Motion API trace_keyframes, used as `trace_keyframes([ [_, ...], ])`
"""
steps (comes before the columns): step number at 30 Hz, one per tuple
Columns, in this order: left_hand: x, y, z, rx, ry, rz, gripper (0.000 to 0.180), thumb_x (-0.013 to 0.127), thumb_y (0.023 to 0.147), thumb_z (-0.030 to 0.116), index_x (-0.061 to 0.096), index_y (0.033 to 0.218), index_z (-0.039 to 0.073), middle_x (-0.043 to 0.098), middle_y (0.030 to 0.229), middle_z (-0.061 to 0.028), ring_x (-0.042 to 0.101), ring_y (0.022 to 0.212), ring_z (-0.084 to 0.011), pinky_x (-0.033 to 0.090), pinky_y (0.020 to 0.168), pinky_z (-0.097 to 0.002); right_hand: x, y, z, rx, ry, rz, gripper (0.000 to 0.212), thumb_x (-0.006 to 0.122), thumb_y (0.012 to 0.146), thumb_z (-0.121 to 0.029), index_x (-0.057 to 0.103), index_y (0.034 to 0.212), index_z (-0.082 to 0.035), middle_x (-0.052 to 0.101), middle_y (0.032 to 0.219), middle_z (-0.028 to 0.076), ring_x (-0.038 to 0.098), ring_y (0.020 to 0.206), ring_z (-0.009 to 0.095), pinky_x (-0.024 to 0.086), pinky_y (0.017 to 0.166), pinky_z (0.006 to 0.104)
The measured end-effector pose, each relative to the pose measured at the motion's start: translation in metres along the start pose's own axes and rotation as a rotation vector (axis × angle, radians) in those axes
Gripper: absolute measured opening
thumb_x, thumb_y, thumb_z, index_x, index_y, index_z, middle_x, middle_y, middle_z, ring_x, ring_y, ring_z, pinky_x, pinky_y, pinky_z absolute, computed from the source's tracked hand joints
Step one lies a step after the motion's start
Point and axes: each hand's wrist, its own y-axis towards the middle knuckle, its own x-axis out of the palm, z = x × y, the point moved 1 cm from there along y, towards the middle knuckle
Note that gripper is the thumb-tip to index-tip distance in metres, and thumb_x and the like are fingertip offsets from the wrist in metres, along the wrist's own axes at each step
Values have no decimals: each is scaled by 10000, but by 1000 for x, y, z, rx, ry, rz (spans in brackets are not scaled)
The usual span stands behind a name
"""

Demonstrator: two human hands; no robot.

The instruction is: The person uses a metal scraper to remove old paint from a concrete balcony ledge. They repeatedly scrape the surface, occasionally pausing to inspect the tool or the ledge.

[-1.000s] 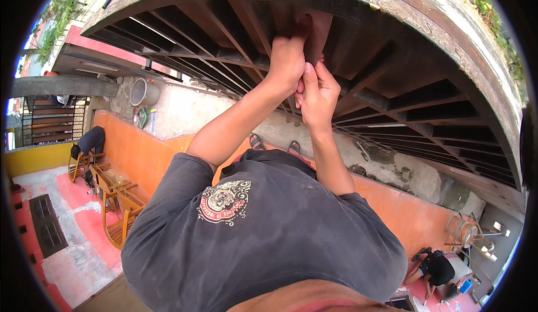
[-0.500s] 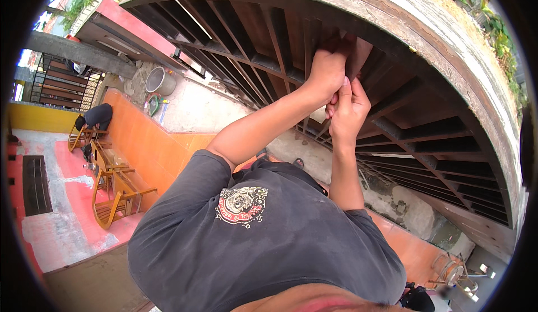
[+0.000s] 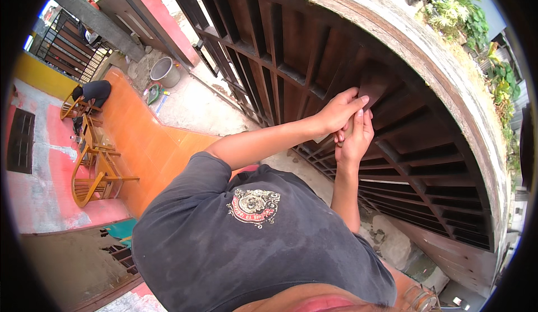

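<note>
Both my hands are together in front of a dark brown barred gate [image 3: 269, 49]. My left hand [image 3: 341, 113] reaches across from the left, its fingers closed and thumb pressed forward on a thin dark brown sheet [image 3: 376, 83]. The sheet sticks out beyond the fingertips, against the gate's panel; its material is hard to make out. Just below and touching the left hand, my right hand [image 3: 355, 138] points upward with its fingers curled and thumb raised. What lies inside its grip is mostly hidden by the fingers.
A weathered pale ledge [image 3: 426, 43] curves along the gate's top, with green plants [image 3: 457, 18] beyond. At left stand wooden chairs [image 3: 95, 177] on an orange tiled floor [image 3: 131, 138]. A person [image 3: 96, 92] bends over there, near a grey bucket [image 3: 165, 72].
My view has shifted, so the gate sits lower and further right. My left hand has drawn back from between the bars, showing more of the brown sheet. Both hands stay together.
</note>
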Motion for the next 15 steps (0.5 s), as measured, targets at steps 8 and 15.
trace_keyframes([
  [8,-36,-54,-91,181,132,-300,252,475,1102,176,614,1216,0,673,1020,-60,668,948,-151,547,868,-328,-19,-20,13,73,-73,-78,240,497,1123,-246,556,1002,-47,513,688,15,453,480,74,381,416,231],
  [15,-58,-74,-118,116,865,-527,286,639,965,228,638,1066,-40,696,1002,-238,679,967,-404,517,847,-480,11,-51,54,-110,-175,-135,537,573,1058,-86,410,1560,18,509,796,-13,479,588,49,427,526,217],
])
